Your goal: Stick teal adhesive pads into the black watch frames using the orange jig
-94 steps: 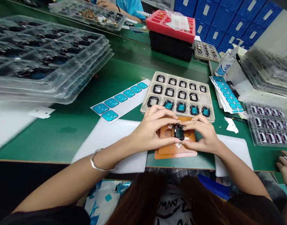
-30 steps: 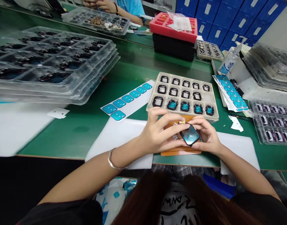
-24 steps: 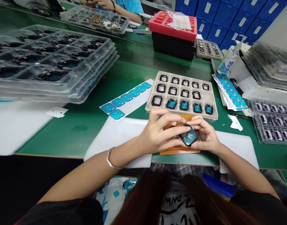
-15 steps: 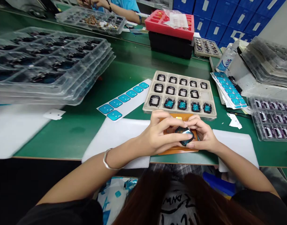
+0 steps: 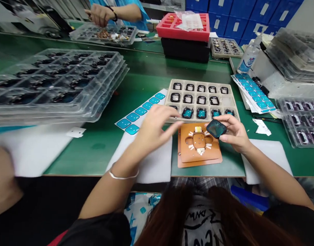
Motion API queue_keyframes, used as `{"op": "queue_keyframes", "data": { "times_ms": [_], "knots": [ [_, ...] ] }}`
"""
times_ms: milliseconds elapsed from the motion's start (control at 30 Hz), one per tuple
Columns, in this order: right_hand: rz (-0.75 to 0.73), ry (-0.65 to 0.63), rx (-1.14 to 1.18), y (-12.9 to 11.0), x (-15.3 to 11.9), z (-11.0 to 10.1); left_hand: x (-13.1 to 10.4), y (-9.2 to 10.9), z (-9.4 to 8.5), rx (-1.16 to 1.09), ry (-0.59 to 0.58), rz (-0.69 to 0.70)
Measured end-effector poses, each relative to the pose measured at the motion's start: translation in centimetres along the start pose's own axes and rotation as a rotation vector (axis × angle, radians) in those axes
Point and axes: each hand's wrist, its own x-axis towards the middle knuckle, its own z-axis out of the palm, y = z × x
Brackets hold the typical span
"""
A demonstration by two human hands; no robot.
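My right hand (image 5: 234, 132) holds a dark watch case (image 5: 216, 128) with a glossy teal face, pinched between thumb and fingers just above the right edge of an orange fixture plate (image 5: 185, 153). The plate has a square recess ringed by small white pads. My left hand (image 5: 158, 124) hovers left of the plate, thumb and fingers apart, with nothing between them. Behind both hands lies a beige tray (image 5: 181, 101) of black square watch frames; several in the front row show teal inside. Beside my left hand is a white sheet of teal stickers (image 5: 141, 111).
Stacked clear trays (image 5: 95, 102) of dark parts stand at left. White foam sheets (image 5: 267, 157) flank the plate. At right are more sticker sheets (image 5: 254, 94), a spray bottle (image 5: 249, 59) and a clear tray (image 5: 300, 119). A red bin (image 5: 182, 29) and a co-worker's hand (image 5: 102, 15) are beyond.
My left hand has let go of the watch case and moved left. The right hand has carried the case right, uncovering the orange plate. Another person's arm now shows at far left.
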Motion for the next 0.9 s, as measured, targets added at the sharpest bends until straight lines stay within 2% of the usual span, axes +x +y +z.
{"op": "queue_keyframes", "data": {
  "times_ms": [133,200,233,333,433,533,667,800,900],
  "knots": [
    [0.021,0.091,-0.006,0.0,0.4,-0.4,-0.2,-5.2,-2.3,0.262,-0.548,-0.697],
    [0.037,0.098,-0.023,0.0,0.5,-0.4,-0.5,-7.4,-2.4,0.319,-0.665,-0.839],
    [0.042,0.095,-0.029,-0.1,0.5,-0.4,-0.5,-8.2,-2.2,0.329,-0.686,-0.866],
    [0.044,0.078,-0.009,-0.1,0.3,-0.2,-0.7,-9.8,-1.2,0.352,-0.670,-0.885],
    [0.074,0.099,0.038,-0.1,0.2,0.0,-1.0,-10.8,-1.1,0.386,-0.591,-0.908],
    [0.083,0.178,0.065,0.0,0.3,0.1,-1.6,-12.1,-1.8,0.411,-0.496,-0.960],
    [0.019,0.279,0.046,0.1,0.8,-0.4,-2.2,-14.1,-1.9,0.386,-0.409,-1.013],
    [-0.012,0.375,-0.068,0.4,1.6,-2.6,-2.5,-15.7,-1.3,0.312,-0.331,-0.992],
    [0.008,0.448,-0.164,0.8,2.1,-5.1,-2.8,-16.3,-1.1,0.214,-0.221,-0.904]
  ]
}}
